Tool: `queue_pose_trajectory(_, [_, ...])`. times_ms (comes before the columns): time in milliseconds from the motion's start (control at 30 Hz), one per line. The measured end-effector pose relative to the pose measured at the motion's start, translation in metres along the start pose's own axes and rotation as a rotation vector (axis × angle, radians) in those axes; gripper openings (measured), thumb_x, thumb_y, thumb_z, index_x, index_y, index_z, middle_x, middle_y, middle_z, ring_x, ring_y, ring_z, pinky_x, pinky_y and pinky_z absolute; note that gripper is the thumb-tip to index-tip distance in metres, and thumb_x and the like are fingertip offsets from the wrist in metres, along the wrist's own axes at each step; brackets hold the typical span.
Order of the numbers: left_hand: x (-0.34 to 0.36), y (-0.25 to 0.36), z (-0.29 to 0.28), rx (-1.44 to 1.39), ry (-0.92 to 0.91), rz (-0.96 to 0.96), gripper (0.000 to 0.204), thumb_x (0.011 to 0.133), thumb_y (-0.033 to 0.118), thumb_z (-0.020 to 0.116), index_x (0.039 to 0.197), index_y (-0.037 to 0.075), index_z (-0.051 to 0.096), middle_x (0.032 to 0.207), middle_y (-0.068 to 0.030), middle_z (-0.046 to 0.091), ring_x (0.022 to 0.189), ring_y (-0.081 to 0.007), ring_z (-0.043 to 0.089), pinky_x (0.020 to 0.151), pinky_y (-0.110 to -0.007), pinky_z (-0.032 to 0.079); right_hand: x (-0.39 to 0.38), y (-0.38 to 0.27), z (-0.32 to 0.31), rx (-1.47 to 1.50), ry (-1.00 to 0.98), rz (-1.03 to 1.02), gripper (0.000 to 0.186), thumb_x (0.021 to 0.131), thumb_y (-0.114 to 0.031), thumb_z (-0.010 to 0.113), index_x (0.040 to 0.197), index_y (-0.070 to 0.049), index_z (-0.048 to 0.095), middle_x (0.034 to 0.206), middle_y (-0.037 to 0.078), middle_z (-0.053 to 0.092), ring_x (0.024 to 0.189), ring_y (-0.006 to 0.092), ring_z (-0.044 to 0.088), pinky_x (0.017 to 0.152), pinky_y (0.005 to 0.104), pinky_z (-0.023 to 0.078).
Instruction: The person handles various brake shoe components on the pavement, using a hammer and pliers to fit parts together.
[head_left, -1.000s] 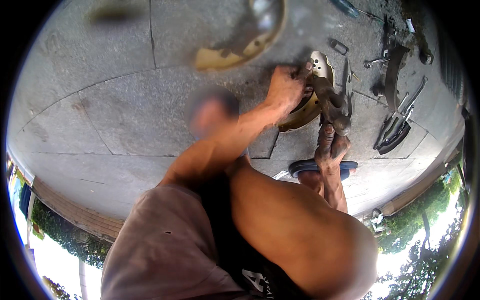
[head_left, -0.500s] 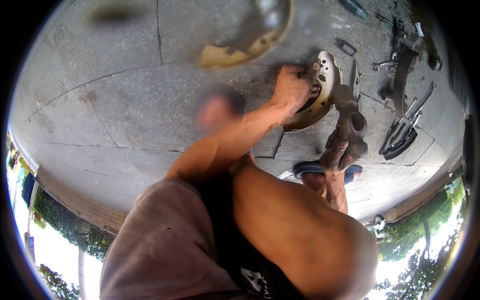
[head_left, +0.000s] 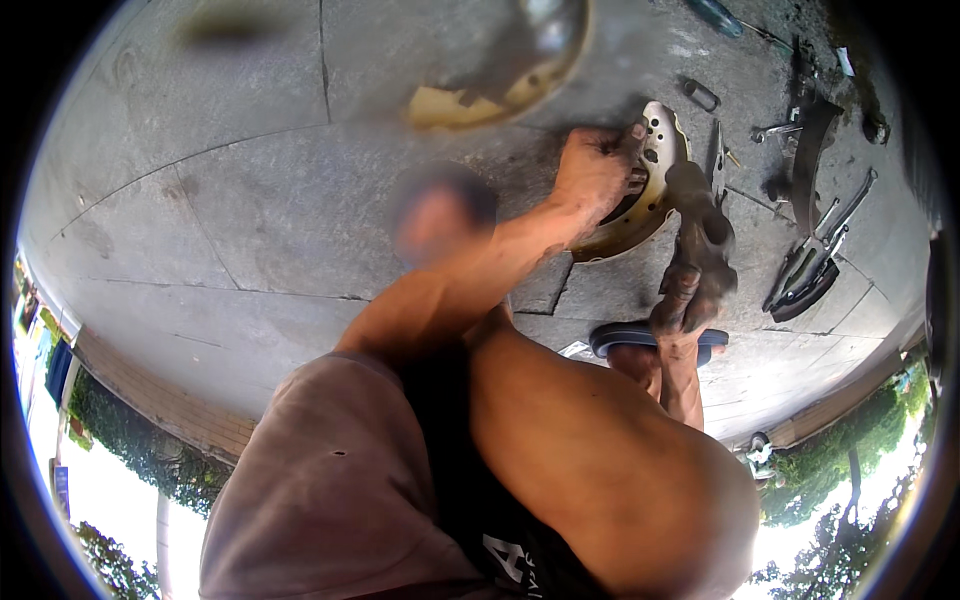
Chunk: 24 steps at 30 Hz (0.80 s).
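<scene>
Grey stone paving, crossed by dark joints, is spread beneath everything and is bounded at its near left edge by a low brown brick wall with a green leafy hedge beyond it. Right of the middle of the paving, well in from its right edge, a cream-coloured, round-edged metal plate pierced with dark holes is laid. Its left part is covered by the left hand, which is narrowly closed on it, with the fingers curled at the dark inner side and the thumb laid toward the far end. A dark blue sandal is worn on a bare foot nearer the body. A heavy, dark grey, hammer-like metal tool is gripped at its near end by the right hand, wrapped tightly round it; its far end is seen over the plate's right rim, but whether the two are touching cannot be told. Toward the right edge of the paving, a dark curved strip and a silver long-armed metal tool are lying, the latter beside a dark curved piece. A screwdriver with a blue-green handle is placed near the far right corner, and a dark oval metal link is set down just beyond the plate.
</scene>
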<state>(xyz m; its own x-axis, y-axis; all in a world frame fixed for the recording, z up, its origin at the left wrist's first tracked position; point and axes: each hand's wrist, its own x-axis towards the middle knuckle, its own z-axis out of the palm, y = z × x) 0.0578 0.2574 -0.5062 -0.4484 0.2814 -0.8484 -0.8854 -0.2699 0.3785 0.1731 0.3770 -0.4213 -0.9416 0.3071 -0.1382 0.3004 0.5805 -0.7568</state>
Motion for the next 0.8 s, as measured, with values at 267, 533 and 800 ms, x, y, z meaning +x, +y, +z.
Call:
queue_pose_trajectory(267, [0.003,-0.003,-0.003,0.051,-0.008,-0.005,0.04,0.098,0.035,0.064,0.094,-0.005,0.068,0.081,-0.0132,0.069,0.071,-0.0196,0.068,0.068,-0.031,0.058,0.003,0.009,0.008,-0.036,0.085,-0.079,0.052,0.103,-0.042,0.045,0.116,0.006,0.06,0.074,0.009,0.059,0.059,0.0166,0.053,0.055,0.0306,0.041])
queue_pose_trajectory(533, [0.001,0.0,0.001,0.033,0.021,-0.015,0.04,0.098,0.034,0.064,0.095,-0.006,0.068,0.08,-0.0143,0.069,0.069,-0.0195,0.068,0.065,-0.031,0.058,-0.008,0.017,0.002,-0.06,-0.031,0.177,0.029,0.1,-0.026,0.056,0.1,0.002,0.066,0.074,0.013,0.067,0.065,0.0187,0.063,0.058,0.0333,0.048])
queue_pose_trajectory(800, [0.0,0.001,0.0,0.032,-0.009,-0.005,0.04,0.098,0.033,0.064,0.095,-0.006,0.068,0.08,-0.0149,0.069,0.071,-0.0201,0.068,0.066,-0.031,0.058,-0.013,0.017,0.005,-0.019,-0.003,0.115,0.031,0.1,-0.026,0.056,0.108,0.003,0.065,0.07,0.01,0.062,0.062,0.0157,0.057,0.058,0.0304,0.046])
